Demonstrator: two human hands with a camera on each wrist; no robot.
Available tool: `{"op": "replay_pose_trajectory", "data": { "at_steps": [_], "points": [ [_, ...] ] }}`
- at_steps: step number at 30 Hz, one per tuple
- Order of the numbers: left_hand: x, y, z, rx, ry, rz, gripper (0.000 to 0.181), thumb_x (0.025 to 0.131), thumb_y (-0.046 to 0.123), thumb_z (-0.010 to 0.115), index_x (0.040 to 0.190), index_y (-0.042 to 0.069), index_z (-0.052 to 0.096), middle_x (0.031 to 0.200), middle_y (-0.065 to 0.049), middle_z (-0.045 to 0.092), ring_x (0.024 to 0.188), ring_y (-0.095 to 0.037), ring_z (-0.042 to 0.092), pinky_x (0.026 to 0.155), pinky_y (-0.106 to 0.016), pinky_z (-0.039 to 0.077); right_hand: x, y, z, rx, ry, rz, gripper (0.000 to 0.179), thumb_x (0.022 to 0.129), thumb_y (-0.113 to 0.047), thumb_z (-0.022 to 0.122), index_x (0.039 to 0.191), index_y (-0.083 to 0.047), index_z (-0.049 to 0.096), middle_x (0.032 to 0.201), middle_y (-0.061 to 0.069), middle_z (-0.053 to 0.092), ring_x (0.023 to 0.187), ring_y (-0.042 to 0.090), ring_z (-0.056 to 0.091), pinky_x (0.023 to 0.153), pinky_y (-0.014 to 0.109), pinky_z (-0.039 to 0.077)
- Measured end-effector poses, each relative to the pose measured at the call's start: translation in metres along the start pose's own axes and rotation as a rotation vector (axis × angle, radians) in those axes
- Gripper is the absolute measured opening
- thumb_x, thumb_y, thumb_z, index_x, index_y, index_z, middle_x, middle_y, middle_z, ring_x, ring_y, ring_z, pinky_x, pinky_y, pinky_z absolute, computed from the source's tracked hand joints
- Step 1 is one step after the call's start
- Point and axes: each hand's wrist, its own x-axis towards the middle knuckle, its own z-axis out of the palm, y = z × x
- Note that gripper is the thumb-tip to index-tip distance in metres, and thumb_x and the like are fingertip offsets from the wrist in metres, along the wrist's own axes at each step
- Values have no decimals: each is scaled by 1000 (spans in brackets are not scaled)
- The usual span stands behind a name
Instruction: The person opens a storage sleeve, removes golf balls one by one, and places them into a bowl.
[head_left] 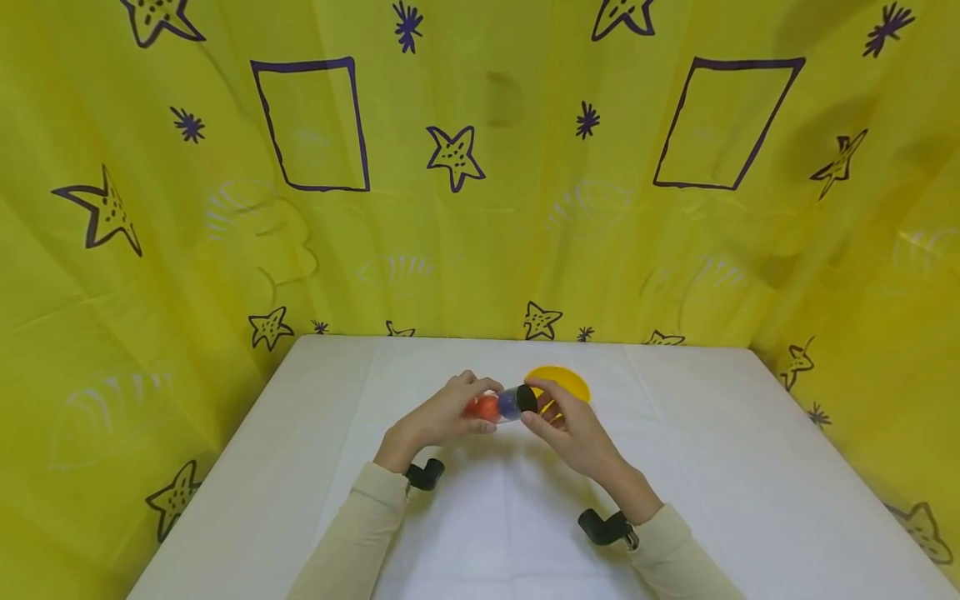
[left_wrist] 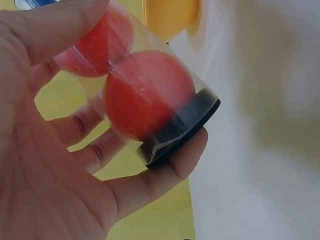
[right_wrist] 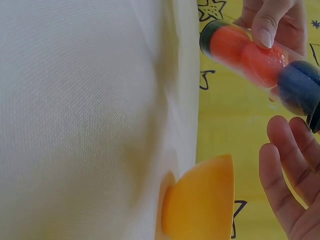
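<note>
My left hand grips a clear plastic tube, tilted above the table. Inside the tube lie two red balls and a dark blue ball in a row. A black cap closes the left end, and a fingertip presses beneath it in the left wrist view. At the other end, the thumb and a finger of my right hand pinch the black end cap beside the blue ball. Its remaining fingers extend loosely below the tube in the right wrist view; the thumb is out of sight there.
Behind the right hand, a yellow bowl stands on the white-covered table. A yellow curtain with drawn stars and frames hangs around the far edge and sides. Black camera mounts sit at both wrists.
</note>
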Motion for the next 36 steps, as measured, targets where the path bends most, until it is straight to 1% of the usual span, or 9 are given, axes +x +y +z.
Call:
{"op": "replay_pose_trajectory", "data": {
  "at_steps": [7,10,14,17,22,25,29,32,36],
  "points": [
    [0,3,1,26,-13,14,50,90,20,79,136,18,59,122,-11,66,111,-26,52,97,-44,53,0,-1,0,-28,7,12,40,98,-30,71,130,-11,60,89,2,62,77,13,59,68,25,53],
    [0,2,2,31,1,14,50,89,20,81,135,14,62,121,-10,67,109,-24,52,95,-42,52,-1,-1,0,-24,-2,42,36,98,-29,70,127,-10,60,87,1,63,76,13,58,67,24,52],
    [-1,-1,3,41,11,5,47,87,21,83,129,9,66,116,-7,67,105,-22,50,91,-39,48,-2,0,2,-13,-17,89,34,98,-27,70,126,-9,60,87,3,65,76,14,60,67,24,53],
    [-1,-3,5,42,12,4,45,86,22,84,126,10,68,114,-7,66,103,-22,49,89,-37,46,-3,-1,3,-1,-29,122,34,99,-27,69,126,-9,59,87,7,68,74,18,63,67,24,54],
    [0,-5,7,33,25,-1,46,85,25,84,126,12,69,112,-7,64,102,-21,48,87,-37,47,-3,0,3,43,-56,171,35,101,-29,66,128,-9,55,91,18,70,72,25,67,64,25,53],
    [0,-4,8,16,40,5,46,85,25,84,127,12,69,112,-7,63,102,-22,49,88,-38,47,-3,0,2,66,-60,170,36,101,-29,65,129,-8,54,90,20,69,71,27,66,63,25,52],
    [-2,-4,8,-1,60,25,47,86,25,84,128,11,69,111,-6,62,101,-20,55,89,-38,48,-4,3,1,98,-72,135,34,102,-28,64,127,-7,54,90,21,67,70,28,65,63,26,53],
    [-5,-7,9,8,75,35,46,86,28,84,127,13,70,110,-2,62,99,-16,57,89,-36,49,-5,5,1,106,-87,107,32,102,-26,64,126,-8,53,89,21,66,68,22,62,63,25,52],
    [-8,-9,10,15,89,53,46,85,30,85,127,17,71,110,2,64,100,-15,59,91,-37,49,-8,7,2,118,-87,62,28,102,-24,65,123,-9,54,83,12,64,64,12,57,60,24,51]
  ]
}}
